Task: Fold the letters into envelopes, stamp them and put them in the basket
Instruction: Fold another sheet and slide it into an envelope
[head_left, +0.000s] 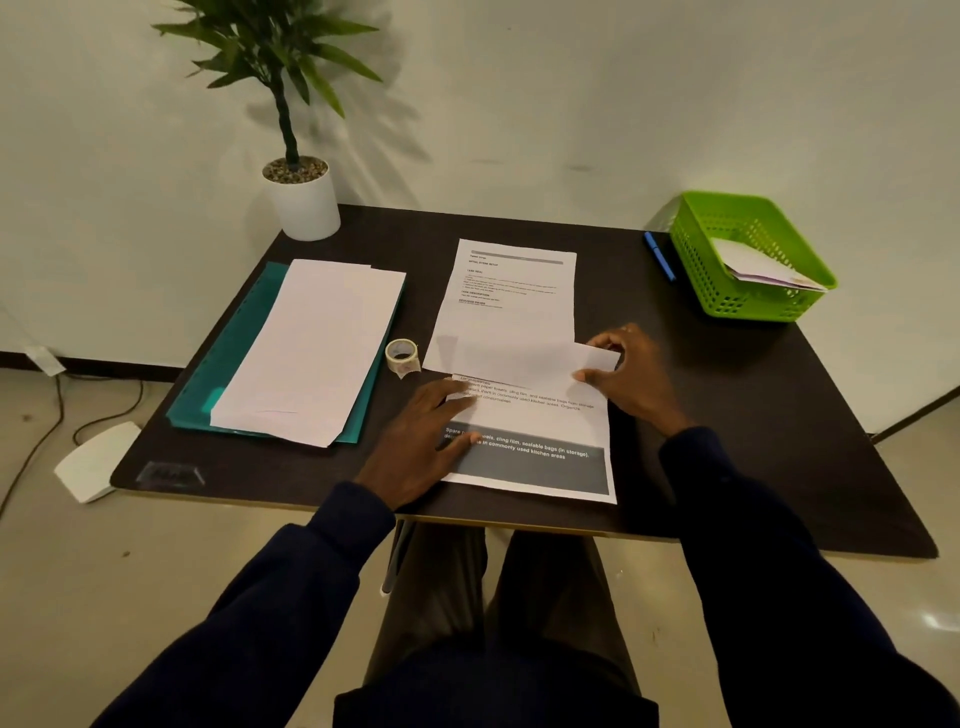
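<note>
A printed letter (535, 415) lies on the dark table in front of me, its top part folded down towards me as a white flap (519, 358). My right hand (631, 379) pinches the flap's right corner. My left hand (421, 441) lies flat on the letter's left edge, fingers straight. A second printed letter (514, 291) lies just behind. A stack of white envelopes (317, 348) rests on a teal folder (234, 358) to the left. A roll of stamps (402, 356) stands between the stack and the letters. The green basket (696, 260) at the back right holds white envelopes.
A potted plant (301, 197) stands at the table's back left corner. A blue pen (660, 257) lies left of the basket. A white device (96, 460) with a cable lies on the floor to the left. The wall runs behind the table (753, 415).
</note>
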